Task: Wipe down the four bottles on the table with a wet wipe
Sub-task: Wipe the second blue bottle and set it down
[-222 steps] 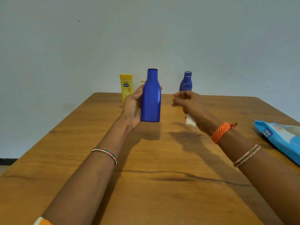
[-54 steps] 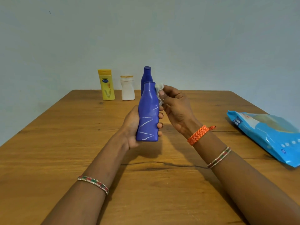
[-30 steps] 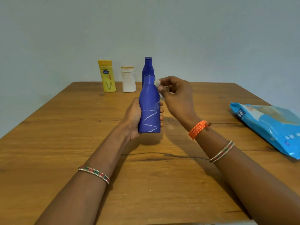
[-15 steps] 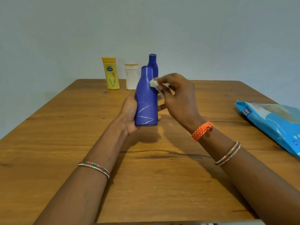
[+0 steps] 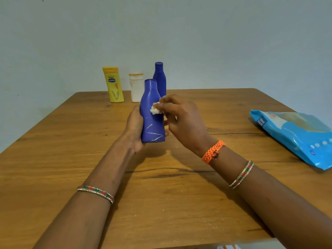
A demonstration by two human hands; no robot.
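The left hand point(image 5: 133, 126) gripped the curved blue plastic bottle point(image 5: 152, 114) upright above the wooden desk point(image 5: 53, 159); the right hand point(image 5: 181, 119) pinched a crumpled white wet wipe point(image 5: 154, 110) against its shoulder. Wetness could loosen that grip, and the small wad likely misses patches.

Beyond the left hand point(image 5: 133, 126): yellow bottle point(image 5: 113, 84), white bottle point(image 5: 136, 87), tall blue bottle point(image 5: 159, 79) in a row, seemingly close-set. Well right of the right hand point(image 5: 181, 119): blue wipes pack point(image 5: 294, 135). Bare table point(image 5: 53, 150) left of the left hand.

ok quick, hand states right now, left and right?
Left hand: grips the blue bottle, held upright above the table.
Right hand: pinches a wet wipe against that bottle.
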